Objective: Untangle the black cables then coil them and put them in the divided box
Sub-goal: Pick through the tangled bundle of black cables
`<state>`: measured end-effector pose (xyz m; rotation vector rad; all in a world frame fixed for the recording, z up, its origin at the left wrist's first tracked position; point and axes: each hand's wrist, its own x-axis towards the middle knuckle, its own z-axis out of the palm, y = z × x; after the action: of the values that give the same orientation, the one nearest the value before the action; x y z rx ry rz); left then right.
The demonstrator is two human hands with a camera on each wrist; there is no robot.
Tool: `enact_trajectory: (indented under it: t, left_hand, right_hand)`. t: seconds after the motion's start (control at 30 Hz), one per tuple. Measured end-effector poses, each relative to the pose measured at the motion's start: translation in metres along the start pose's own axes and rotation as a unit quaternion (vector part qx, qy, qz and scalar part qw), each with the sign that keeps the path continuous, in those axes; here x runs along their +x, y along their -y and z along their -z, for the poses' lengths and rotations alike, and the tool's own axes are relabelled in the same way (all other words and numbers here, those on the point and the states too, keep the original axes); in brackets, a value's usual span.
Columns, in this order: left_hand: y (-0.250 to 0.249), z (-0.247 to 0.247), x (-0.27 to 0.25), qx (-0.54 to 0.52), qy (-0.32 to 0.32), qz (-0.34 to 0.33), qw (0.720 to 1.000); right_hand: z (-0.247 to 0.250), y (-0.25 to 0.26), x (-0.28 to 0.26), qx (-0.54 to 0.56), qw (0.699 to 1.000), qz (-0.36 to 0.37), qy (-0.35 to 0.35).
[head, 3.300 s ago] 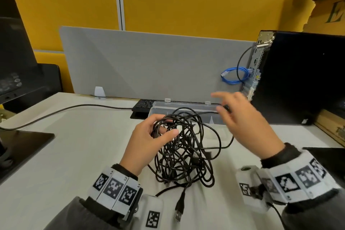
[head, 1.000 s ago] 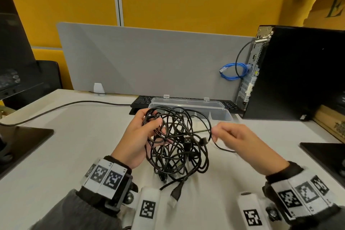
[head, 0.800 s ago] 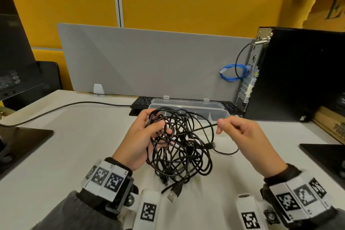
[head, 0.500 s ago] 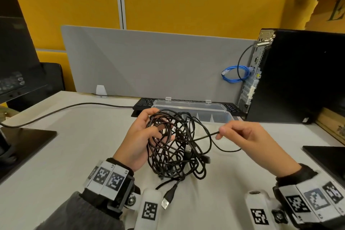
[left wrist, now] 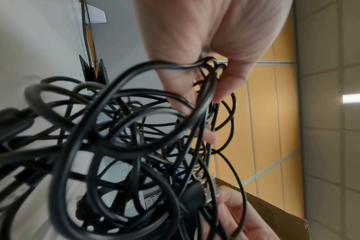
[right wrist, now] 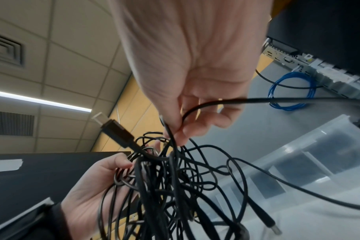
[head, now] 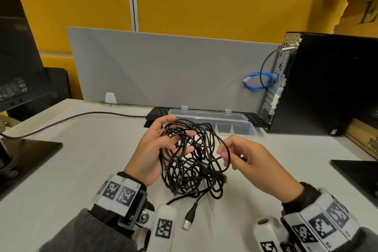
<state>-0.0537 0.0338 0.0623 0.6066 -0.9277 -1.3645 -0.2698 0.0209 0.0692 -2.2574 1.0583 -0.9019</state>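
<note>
A tangled bundle of black cables (head: 192, 161) hangs just above the white desk between my hands. My left hand (head: 163, 145) grips the bundle's upper left loops, fingers curled through them (left wrist: 212, 84). My right hand (head: 229, 153) pinches one strand at the bundle's right side between thumb and fingertips (right wrist: 175, 128). A USB plug (head: 189, 219) dangles from the bundle toward me. The clear divided box (head: 235, 127) stands open behind the bundle, its compartments partly hidden by the cables.
A black keyboard (head: 157, 113) lies behind the box against a grey divider (head: 163, 67). A black computer tower (head: 327, 84) with a blue cable (head: 257, 82) stands right. Monitor bases sit at left (head: 26, 149) and right (head: 360, 176). A black cord (head: 81, 116) crosses the desk.
My right hand, which had been pulling a strand out to the right, has moved back in to the bundle and now pinches a strand there. My left hand keeps its hold.
</note>
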Motion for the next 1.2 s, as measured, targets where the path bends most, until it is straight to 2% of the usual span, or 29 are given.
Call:
enact_trajectory:
  t: [0.1,0.23,0.37,0.5,0.83,1.0,1.03,1.1,1.2]
  left_hand:
    - [-0.001,0.0,0.0,-0.035,0.011,0.013,0.999]
    - [0.0,0.001,0.0,-0.084,0.032,0.031,0.996]
    - [-0.001,0.003,0.002,-0.104,0.035,0.038,0.993]
    - [-0.003,0.004,0.004,-0.085,-0.015,0.034,0.996]
    - [-0.014,0.017,0.009,-0.05,-0.128,0.007,0.99]
    - [-0.029,0.042,0.013,-0.087,-0.22,-0.033,0.971]
    - [-0.03,0.045,0.013,-0.081,-0.231,-0.041,0.969]
    - [-0.032,0.045,0.013,-0.023,-0.25,-0.037,0.967]
    - [-0.034,0.037,0.01,0.176,-0.252,0.027,0.951]
  right_hand:
    - [0.006,0.0,0.001,-0.008,0.999,-0.004,-0.038]
    - [0.015,-0.002,0.002,-0.023,0.985,0.025,-0.171]
    - [0.019,-0.002,0.002,-0.028,0.96,0.057,-0.273]
    - [0.031,-0.005,0.004,-0.004,0.936,0.069,-0.346]
    - [0.05,-0.031,0.001,0.03,0.902,0.029,-0.429]
    - [0.08,-0.054,-0.009,0.045,0.843,-0.014,-0.536]
    - [0.083,-0.057,-0.011,0.035,0.845,-0.021,-0.534]
    - [0.086,-0.061,-0.013,-0.015,0.868,-0.042,-0.494]
    - [0.084,-0.063,-0.009,-0.137,0.918,-0.129,-0.349]
